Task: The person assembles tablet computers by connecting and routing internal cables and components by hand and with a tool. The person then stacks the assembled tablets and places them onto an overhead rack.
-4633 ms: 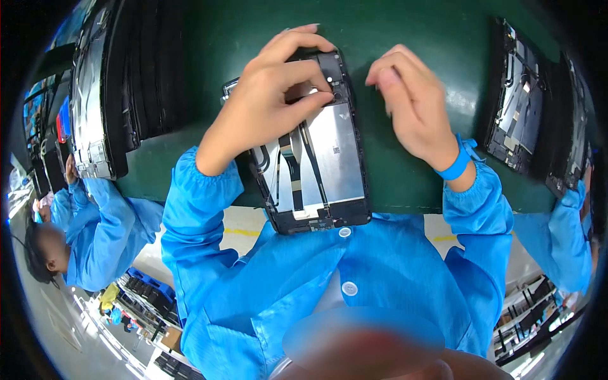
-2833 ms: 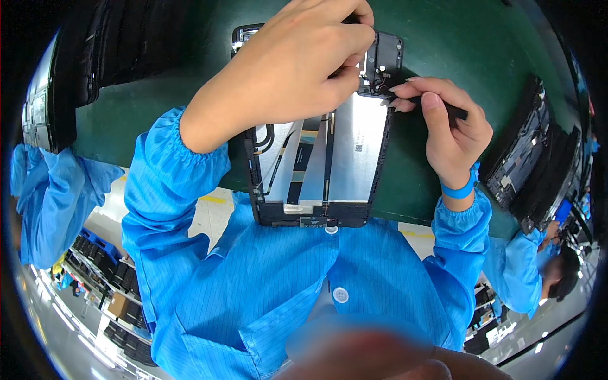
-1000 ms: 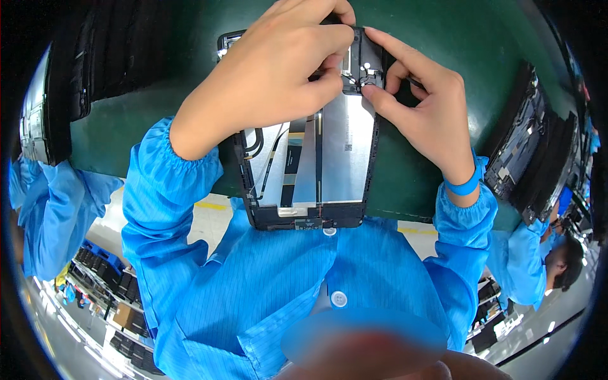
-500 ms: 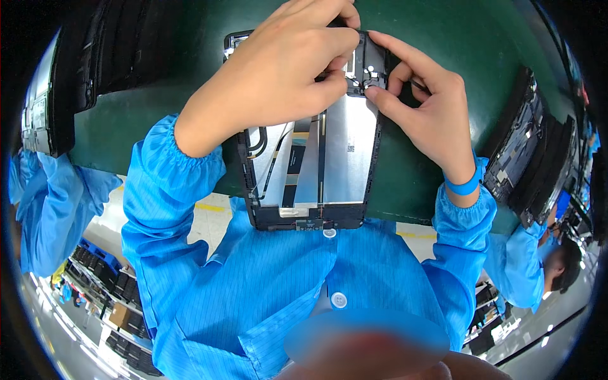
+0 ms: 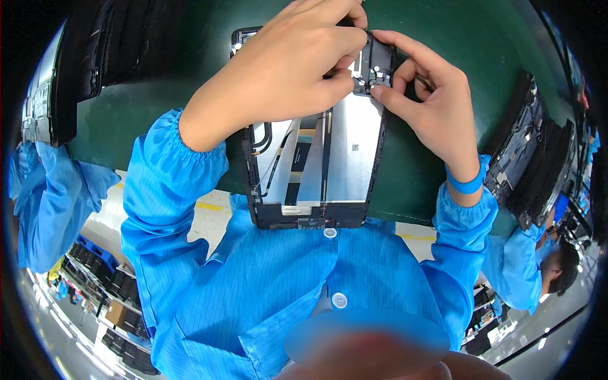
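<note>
An opened tablet point(image 5: 354, 152) lies in front of me, its near edge by my chest. Its inside shows a silvery metal plate, dark flat cables and a black frame. Across its far part reaches my left hand point(image 5: 297, 66), fingers curled and closed over the upper section; whatever they pinch is hidden beneath them. At the far right corner my right hand point(image 5: 434, 95) grips the tablet's side. Its index finger rests by the top corner, its thumb presses near small white-dotted parts and a thin wire, and the other fingers are bent against the edge.
The table point(image 5: 158, 120) is dark green. Dark tablet-like parts point(image 5: 88, 57) stand in a row at the left, and more dark panels point(image 5: 529, 145) at the right. People in blue sleeves point(image 5: 57, 190) are on both sides. Shelves point(image 5: 104, 278) stand behind at lower left.
The tablet's far end has shifted slightly right, so it tilts a little more. Both hands have moved a little to the right with it, keeping nearly the same finger positions.
</note>
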The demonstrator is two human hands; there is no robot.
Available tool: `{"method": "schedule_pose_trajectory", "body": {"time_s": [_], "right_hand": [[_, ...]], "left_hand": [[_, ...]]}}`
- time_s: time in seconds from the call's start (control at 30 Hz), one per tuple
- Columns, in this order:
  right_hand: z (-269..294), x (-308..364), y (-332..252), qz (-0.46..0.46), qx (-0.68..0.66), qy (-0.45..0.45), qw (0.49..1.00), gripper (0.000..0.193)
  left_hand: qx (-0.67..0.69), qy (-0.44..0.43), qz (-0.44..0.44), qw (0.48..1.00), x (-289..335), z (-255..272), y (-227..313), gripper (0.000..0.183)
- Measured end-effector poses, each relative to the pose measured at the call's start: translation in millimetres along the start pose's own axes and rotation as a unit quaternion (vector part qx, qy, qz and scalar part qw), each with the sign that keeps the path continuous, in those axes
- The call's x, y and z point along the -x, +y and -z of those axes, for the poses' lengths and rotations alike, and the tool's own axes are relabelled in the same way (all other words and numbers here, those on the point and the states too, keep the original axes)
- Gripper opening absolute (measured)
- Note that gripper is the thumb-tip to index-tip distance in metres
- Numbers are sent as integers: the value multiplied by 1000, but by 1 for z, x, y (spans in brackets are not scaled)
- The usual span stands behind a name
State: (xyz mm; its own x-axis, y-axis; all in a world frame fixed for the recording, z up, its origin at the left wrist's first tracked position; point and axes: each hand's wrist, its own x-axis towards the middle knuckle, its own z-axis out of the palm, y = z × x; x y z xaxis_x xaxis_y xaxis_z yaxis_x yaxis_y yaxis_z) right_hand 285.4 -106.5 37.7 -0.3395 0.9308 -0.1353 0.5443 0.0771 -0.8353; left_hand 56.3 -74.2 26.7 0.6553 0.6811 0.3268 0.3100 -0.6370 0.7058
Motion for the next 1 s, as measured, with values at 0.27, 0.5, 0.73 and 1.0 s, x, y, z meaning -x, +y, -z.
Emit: {"method": "schedule_pose_trajectory", "body": {"time_s": [0.27,0.5,0.73,1.0], "right_hand": [[0,-4,4,27,12,8,1000,62],[2,-7,-10,26,46,21,998,58],[54,-18,-76,4,67,-44,997,44],[98,-280,46,-138,189,161,959,88]], "left_hand": [[32,-1,21,999,-2,0,-1,16],[-33,5,-22,999,-3,10,2,14],[-147,141,5,979,30,29,44,27],[-200,-22,53,978,139,-51,125,76]]}}
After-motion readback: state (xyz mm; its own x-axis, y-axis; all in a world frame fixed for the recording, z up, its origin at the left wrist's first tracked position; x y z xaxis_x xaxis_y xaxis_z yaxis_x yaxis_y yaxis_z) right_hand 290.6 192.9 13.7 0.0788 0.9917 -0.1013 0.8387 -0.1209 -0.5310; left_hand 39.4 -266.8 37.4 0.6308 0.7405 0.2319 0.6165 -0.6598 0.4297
